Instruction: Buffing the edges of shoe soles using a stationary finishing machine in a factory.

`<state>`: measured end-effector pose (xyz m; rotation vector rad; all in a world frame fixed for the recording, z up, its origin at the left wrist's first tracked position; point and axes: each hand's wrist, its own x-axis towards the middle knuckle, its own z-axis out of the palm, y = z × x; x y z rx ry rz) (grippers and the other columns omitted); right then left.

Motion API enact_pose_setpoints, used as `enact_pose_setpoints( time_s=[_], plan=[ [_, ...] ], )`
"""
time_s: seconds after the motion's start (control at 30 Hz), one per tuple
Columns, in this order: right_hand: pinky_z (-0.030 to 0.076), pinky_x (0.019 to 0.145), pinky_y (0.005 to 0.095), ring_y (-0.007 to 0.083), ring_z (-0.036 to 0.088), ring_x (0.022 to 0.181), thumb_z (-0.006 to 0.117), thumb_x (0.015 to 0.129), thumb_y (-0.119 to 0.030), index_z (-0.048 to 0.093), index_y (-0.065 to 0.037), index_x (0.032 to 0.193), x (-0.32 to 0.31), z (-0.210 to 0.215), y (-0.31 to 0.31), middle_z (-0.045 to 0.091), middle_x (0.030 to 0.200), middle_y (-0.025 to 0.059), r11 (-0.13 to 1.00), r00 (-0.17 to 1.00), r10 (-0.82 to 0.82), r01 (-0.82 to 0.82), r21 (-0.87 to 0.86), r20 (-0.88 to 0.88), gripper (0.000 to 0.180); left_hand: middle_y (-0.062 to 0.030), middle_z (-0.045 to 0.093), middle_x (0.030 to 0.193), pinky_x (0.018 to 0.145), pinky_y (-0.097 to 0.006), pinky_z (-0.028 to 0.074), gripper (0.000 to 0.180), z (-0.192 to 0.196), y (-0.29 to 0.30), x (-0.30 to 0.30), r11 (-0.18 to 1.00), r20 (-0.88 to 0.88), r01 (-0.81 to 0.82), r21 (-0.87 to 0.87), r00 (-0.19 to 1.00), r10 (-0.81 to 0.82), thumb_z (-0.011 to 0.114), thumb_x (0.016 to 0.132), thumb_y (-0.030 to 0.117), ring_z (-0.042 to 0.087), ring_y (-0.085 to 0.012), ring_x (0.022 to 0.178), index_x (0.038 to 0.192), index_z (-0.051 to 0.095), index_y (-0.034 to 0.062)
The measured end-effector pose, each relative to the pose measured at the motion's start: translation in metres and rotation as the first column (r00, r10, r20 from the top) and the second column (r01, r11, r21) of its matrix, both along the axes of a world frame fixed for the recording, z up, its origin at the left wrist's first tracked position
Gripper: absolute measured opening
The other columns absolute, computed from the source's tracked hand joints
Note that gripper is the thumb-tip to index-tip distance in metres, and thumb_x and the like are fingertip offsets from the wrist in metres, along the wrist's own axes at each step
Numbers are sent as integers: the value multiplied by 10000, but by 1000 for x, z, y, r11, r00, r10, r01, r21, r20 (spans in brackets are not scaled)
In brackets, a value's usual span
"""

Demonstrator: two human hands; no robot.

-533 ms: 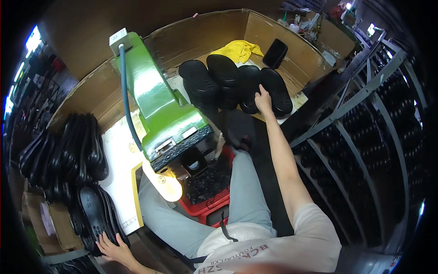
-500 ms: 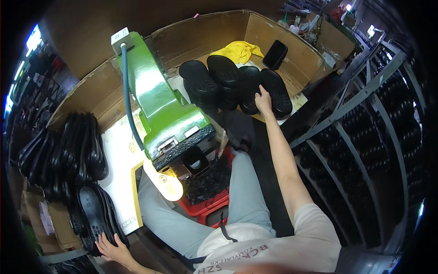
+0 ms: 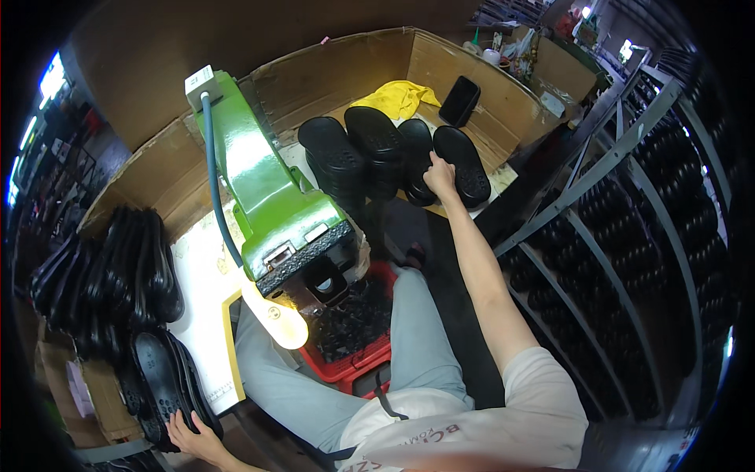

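Four black shoe soles (image 3: 393, 153) stood in a row at the far end of the worktop (image 3: 206, 315), beyond the green press (image 3: 263, 197), inside a cardboard surround (image 3: 440, 63). In the head view, the one view there was, the right hand (image 3: 440, 175) reached out at full arm's length and rested on that row, in the gap between the two soles farthest right of the press. Its fingers lay curled over the edge of a sole, but whether the grip was pinching it or only touching could not be told. The soles' long axes ran away from the person, roughly in line with the outstretched forearm, so the sole lay straight ahead of the hand. They looked matte black with a dotted tread, rounded at the toe.

Left of the press and much nearer the person, the left hand (image 3: 193, 436) lay with fingers spread flat on a second stack of black soles (image 3: 161, 385), not closed around any of them. More soles (image 3: 110, 275) leaned in a dense bunch just beyond. A red crate (image 3: 354, 358) of small black pieces sat below the press head, between the person's knees. A yellow cloth (image 3: 397, 98) lay behind the row.
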<state>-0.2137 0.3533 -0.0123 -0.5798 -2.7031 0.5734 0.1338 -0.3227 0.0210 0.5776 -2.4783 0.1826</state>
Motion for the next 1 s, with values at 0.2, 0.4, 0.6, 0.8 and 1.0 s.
enact_pose_setpoints(
  time_s=[0.2, 0.4, 0.6, 0.8, 1.0],
  plan=[
    [410, 985, 419, 360, 595, 1093, 547, 750, -3, 533, -3, 1308, 7, 9, 0, 625, 1128, 263, 997, 997, -73, 73, 25, 20, 558, -155, 667, 1079, 939, -418, 446, 224, -1, -1, -1, 998, -141, 67, -12, 988, -68, 698, 839, 151, 574, -323, 1080, 982, 683, -21],
    [403, 994, 398, 368, 582, 1102, 517, 754, -6, 576, -37, 1279, 7, 0, 7, 606, 1163, 262, 969, 984, -84, 45, -242, -154, 529, -132, 681, 907, 751, -375, 500, 203, 31, 28, -6, 999, -422, 44, -12, 905, -45, 741, 823, 146, 622, -291, 839, 941, 693, -13],
    [380, 894, 391, 335, 573, 1086, 508, 745, 33, 632, 56, 1147, 8, -3, -17, 630, 1137, 228, 995, 996, -4, 12, 95, -89, 422, -137, 653, 875, 756, -361, 493, 205, 75, 62, 11, 992, -335, 66, 111, 942, -25, 742, 816, 118, 609, -281, 831, 927, 647, -25],
    [392, 883, 449, 370, 558, 1047, 560, 731, 8, 619, 50, 1087, 6, -11, -8, 625, 1046, 226, 985, 994, -56, 70, 158, -92, 363, -80, 588, 873, 779, -306, 457, 177, 79, 83, 21, 836, -313, 363, 411, 918, -245, 700, 822, 30, 558, -204, 835, 949, 590, -28],
    [411, 875, 422, 325, 546, 1016, 568, 806, -29, 603, 13, 1141, 65, 26, -38, 614, 1083, 181, 957, 807, 228, -83, 278, -544, 339, -4, 531, 782, 669, -234, 441, 201, 62, 139, -22, 339, -344, 434, 835, 892, -294, 713, 748, -35, 516, -90, 735, 887, 569, -18]
  ],
)
